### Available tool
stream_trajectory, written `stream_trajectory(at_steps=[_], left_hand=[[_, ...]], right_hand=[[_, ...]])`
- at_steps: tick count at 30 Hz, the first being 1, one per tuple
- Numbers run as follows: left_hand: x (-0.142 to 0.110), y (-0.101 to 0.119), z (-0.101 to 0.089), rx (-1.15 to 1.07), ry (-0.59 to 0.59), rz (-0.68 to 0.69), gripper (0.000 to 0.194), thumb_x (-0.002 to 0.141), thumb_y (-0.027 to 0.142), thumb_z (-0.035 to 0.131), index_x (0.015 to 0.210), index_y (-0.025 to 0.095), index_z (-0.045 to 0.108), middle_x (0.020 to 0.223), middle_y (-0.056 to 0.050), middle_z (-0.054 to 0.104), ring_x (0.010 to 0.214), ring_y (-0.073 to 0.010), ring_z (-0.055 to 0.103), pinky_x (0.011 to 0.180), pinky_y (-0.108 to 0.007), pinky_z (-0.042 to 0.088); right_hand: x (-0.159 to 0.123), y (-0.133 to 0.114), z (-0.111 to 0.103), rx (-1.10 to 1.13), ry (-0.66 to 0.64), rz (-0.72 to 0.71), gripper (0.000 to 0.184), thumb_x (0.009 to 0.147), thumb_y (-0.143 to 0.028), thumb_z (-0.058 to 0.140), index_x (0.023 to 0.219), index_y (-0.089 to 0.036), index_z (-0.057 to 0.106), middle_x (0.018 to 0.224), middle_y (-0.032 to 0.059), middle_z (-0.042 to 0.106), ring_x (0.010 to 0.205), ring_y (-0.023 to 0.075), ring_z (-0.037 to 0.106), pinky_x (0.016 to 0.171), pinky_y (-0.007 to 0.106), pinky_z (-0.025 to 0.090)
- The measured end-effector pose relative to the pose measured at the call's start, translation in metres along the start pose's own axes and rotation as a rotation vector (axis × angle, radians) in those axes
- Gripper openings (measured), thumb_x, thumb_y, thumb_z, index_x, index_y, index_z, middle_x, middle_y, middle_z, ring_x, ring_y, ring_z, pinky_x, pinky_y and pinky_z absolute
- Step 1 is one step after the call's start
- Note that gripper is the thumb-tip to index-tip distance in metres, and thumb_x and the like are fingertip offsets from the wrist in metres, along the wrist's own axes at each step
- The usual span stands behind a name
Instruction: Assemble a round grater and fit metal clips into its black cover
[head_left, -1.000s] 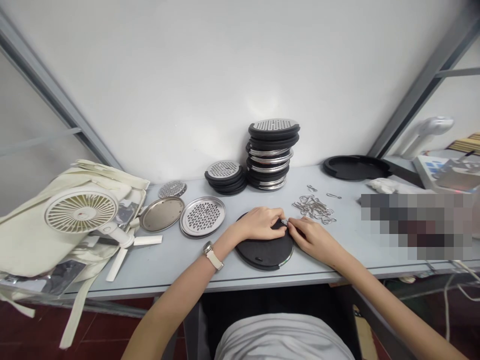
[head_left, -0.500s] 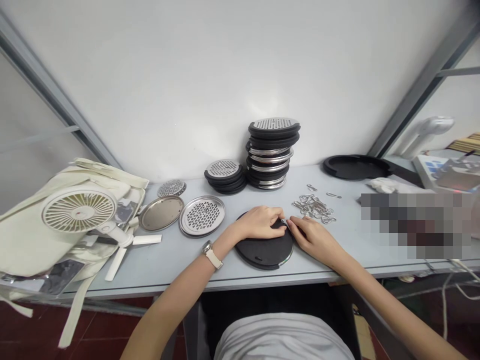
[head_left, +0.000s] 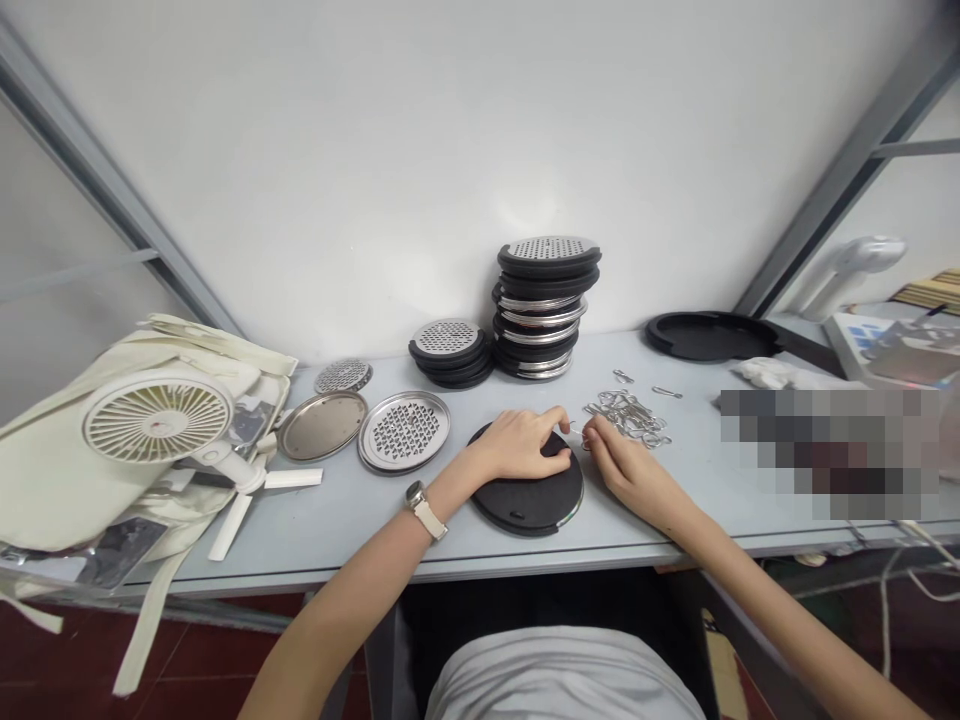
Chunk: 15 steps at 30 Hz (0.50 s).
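A round black disc [head_left: 525,505] with a strip of shiny metal at its rim lies flat on the table in front of me. My left hand [head_left: 529,445] rests over its far side, holding it down, with thumb and index finger apart. Just off the disc's right edge, my right hand [head_left: 611,450] pinches a small metal wire piece [head_left: 576,428], mostly hidden by the fingers. Beyond that hand lies a loose pile of wire clips [head_left: 626,412], with another clip [head_left: 666,391] apart from it.
At the back stand a tall stack of black and metal discs [head_left: 547,305] and a shorter stack [head_left: 450,350]. Perforated metal plates [head_left: 405,432] lie left, near a white fan [head_left: 159,420] and cream bag [head_left: 52,450]. A black tray [head_left: 709,335] sits back right.
My right hand has drawn slightly away to the right from the disc's edge, with the wire piece in its fingers. My left hand stays on the disc, index finger lifted slightly.
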<state>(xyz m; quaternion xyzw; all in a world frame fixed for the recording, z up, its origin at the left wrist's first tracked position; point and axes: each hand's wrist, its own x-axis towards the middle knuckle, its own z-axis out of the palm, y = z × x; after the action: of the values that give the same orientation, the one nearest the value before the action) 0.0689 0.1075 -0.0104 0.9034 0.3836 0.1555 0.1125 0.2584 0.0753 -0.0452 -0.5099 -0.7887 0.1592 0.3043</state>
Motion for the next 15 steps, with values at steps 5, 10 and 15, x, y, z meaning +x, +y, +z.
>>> stream_trajectory(at_steps=[5, 10, 15], left_hand=[[-0.0001, 0.0, -0.0011, -0.037, 0.002, 0.037, 0.027, 0.084, 0.041, 0.049, 0.105, 0.023, 0.05, 0.06, 0.005, 0.053, 0.054, -0.0132, 0.049, 0.054, -0.025, 0.029], [-0.0006, -0.002, -0.0011, -0.086, 0.018, 0.062, 0.011, 0.086, 0.029, 0.044, 0.088, 0.021, 0.051, 0.06, 0.005, 0.049, 0.052, -0.0105, 0.044, 0.054, -0.023, 0.029], [0.0002, -0.002, -0.001, -0.141, 0.013, 0.016, 0.007, 0.082, 0.024, 0.047, 0.086, 0.02, 0.052, 0.06, 0.006, 0.048, 0.053, -0.0098, 0.043, 0.055, -0.022, 0.03]], right_hand=[[-0.0002, -0.0012, -0.0006, 0.0, -0.06, -0.047, 0.017, 0.096, -0.029, 0.029, 0.081, -0.024, 0.037, 0.061, -0.0029, 0.048, 0.054, 0.0163, 0.05, 0.054, 0.026, 0.038], [-0.0004, -0.0035, -0.0024, -0.012, -0.106, -0.091, 0.016, 0.094, -0.026, 0.031, 0.079, -0.024, 0.037, 0.065, -0.0017, 0.049, 0.058, 0.0161, 0.05, 0.056, 0.026, 0.038], [0.0001, -0.0051, -0.0021, -0.046, -0.09, -0.092, 0.013, 0.091, -0.023, 0.034, 0.078, -0.024, 0.037, 0.062, -0.003, 0.047, 0.056, 0.0162, 0.048, 0.055, 0.026, 0.037]])
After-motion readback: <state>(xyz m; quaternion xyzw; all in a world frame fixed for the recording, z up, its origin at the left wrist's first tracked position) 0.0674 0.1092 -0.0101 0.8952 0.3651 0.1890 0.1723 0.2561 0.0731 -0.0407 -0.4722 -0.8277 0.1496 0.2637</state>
